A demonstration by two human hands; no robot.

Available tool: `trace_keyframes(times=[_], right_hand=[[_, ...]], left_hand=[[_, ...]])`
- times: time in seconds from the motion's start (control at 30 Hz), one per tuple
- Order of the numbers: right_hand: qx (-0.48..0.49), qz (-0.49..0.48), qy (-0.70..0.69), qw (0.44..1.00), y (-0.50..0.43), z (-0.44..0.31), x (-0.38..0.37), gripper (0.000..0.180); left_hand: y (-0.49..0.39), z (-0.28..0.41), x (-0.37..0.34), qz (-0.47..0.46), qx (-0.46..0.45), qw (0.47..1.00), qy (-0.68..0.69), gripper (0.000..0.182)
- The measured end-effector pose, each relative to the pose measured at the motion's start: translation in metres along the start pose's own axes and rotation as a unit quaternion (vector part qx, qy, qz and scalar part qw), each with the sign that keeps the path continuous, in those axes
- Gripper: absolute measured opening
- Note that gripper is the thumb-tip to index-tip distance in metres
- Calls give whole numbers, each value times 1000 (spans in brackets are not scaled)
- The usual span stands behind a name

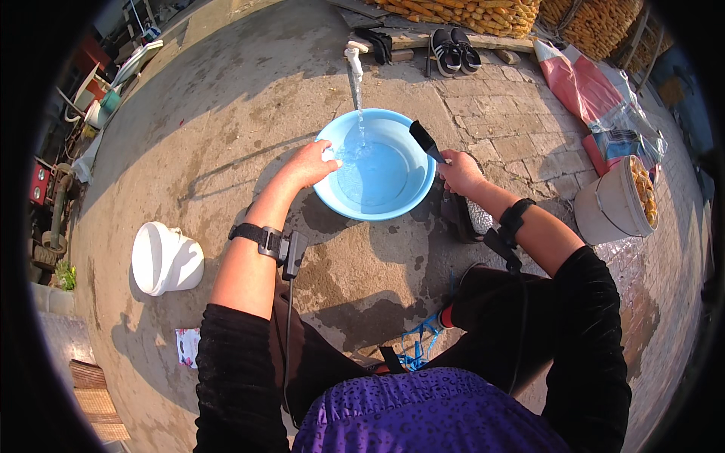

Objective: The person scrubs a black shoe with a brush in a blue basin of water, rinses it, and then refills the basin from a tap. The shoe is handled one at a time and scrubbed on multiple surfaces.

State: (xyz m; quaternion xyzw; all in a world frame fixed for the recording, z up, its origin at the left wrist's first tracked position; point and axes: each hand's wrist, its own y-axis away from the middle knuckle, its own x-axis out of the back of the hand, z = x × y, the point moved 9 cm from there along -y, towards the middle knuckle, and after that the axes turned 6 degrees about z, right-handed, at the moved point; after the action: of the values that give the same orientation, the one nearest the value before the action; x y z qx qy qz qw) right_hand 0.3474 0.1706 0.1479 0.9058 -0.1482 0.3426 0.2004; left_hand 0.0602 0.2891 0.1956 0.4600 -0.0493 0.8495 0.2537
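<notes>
A light blue plastic basin (374,213) stands on the concrete, holding shallow water. A thin stream falls into it from a white tap (354,59). My left hand (313,163) is at the basin's left rim, thumb and fingers apart over the inside. Whether it touches the rim is hard to tell. My right hand (461,172), just outside the right rim, grips a flat black tool (423,139) whose broad end tilts up over that rim. Below the right hand lies a dark shoe-like thing with a silvery lining (479,218), partly hidden by the forearm.
A white bucket (184,266) lies to the left. On the right stands a pale bucket (609,206) of yellow material, near a crumpled red-and-white sheet (583,85). Black sneakers (447,54) sit beyond the tap beside stacked corn cobs (476,14). Blue strapping (418,351) lies by my feet.
</notes>
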Motion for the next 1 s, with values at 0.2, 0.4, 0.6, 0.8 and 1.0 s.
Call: trace_keyframes(times=[0.2, 0.4, 0.6, 0.8, 1.0], right_hand=[[-2, 104, 29, 994, -16, 7, 25, 30], [-7, 11, 79, 997, -10, 10, -1, 31], [9, 43, 65, 997, -12, 9, 3, 33], [-17, 16, 86, 996, -15, 20, 0, 35], [23, 59, 85, 994, -13, 14, 4, 33]], left_hand=[[-2, -1, 0, 8, -11, 1000, -21, 64], [-3, -3, -2, 20, -16, 999, -19, 64], [-3, -2, -2, 21, -22, 999, -11, 65], [-1, -2, -2, -1, -3, 1000, 1, 66], [-1, 0, 0, 13, -14, 1000, -25, 64]])
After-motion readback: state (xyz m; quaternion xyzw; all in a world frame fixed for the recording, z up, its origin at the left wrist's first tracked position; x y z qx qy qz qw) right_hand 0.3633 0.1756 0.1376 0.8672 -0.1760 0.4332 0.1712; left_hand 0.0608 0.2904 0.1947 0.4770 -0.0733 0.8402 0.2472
